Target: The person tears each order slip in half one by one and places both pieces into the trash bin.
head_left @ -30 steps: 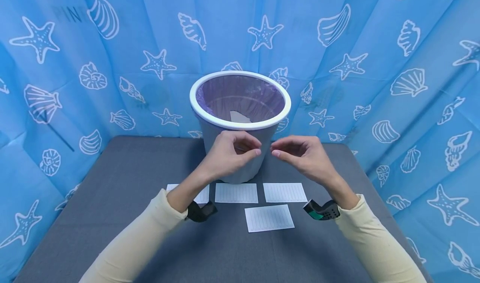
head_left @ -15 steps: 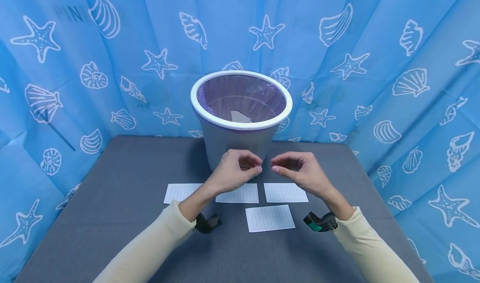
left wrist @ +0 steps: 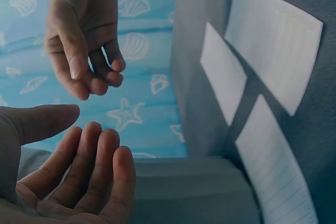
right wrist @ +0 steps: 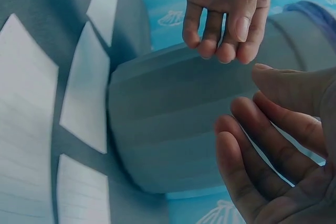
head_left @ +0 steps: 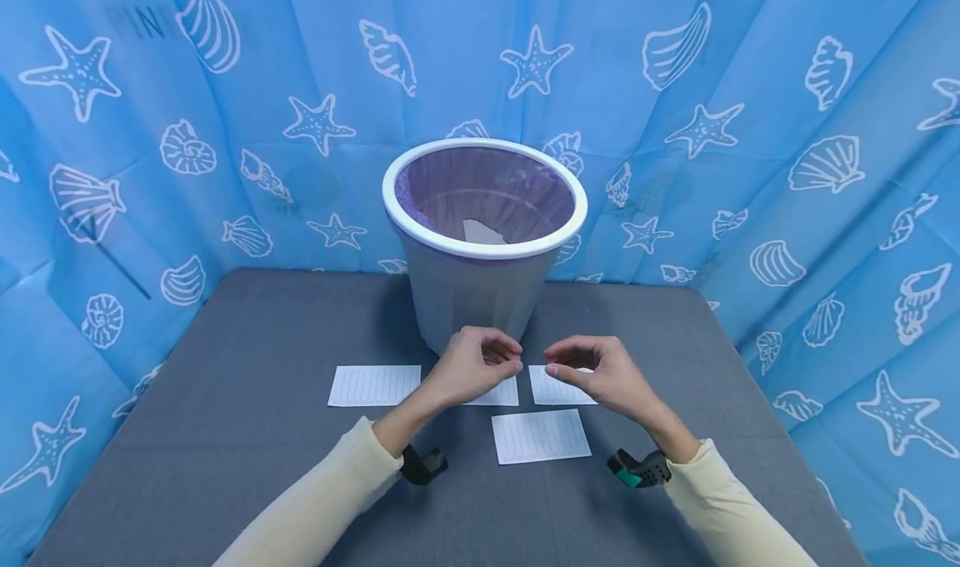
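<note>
My left hand (head_left: 474,368) hovers in front of the bin, its fingers loosely curved and nothing between them. Facing it across a small gap is my right hand (head_left: 600,373), likewise loosely curved and holding nothing. Both are above the table, over a row of lined paper cards. The left card (head_left: 373,385) lies in full view. The middle card (head_left: 495,393) is partly hidden by my left hand, and the right card (head_left: 555,388) is partly behind my right hand. A slightly turned front card (head_left: 542,437) lies nearer to me.
A grey bin (head_left: 480,300) with a white rim and purple liner stands behind the cards. Inside it a piece of white paper (head_left: 482,233) shows. The table (head_left: 225,450) has a dark grey cover. A blue shell-patterned curtain (head_left: 247,100) hangs around the back and sides.
Both hands have come down and toward me, from before the bin's upper part to just over the card row. The left card is uncovered now. The cards and bin stay put.
</note>
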Tool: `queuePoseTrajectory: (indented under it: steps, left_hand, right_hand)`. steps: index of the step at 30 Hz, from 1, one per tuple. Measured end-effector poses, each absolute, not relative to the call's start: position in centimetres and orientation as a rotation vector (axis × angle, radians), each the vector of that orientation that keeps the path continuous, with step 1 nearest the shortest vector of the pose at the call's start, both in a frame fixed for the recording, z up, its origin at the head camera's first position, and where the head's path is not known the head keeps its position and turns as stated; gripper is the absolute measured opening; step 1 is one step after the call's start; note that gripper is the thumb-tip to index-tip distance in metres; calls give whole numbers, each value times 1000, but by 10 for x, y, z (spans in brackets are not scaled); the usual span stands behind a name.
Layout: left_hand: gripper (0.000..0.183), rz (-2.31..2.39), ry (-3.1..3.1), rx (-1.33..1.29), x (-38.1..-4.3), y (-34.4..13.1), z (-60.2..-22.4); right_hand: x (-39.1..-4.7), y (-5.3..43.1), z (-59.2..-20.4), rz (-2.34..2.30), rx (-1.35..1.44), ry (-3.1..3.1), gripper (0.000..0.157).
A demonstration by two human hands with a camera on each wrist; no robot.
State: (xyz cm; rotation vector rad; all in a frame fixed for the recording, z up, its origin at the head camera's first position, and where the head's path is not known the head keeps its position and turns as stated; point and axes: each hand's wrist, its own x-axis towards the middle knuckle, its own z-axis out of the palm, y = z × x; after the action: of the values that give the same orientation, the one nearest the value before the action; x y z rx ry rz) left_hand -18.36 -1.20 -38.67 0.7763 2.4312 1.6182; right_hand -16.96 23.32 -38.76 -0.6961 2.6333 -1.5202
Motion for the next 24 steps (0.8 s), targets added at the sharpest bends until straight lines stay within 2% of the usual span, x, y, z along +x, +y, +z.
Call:
queuePoseTrajectory:
  steps: [24]
  left_hand:
    - [24, 1502, 2485, 711, -173, 4, -454]
  right_hand:
    - [-164, 245, -452, -1292, -616, 2667, 25]
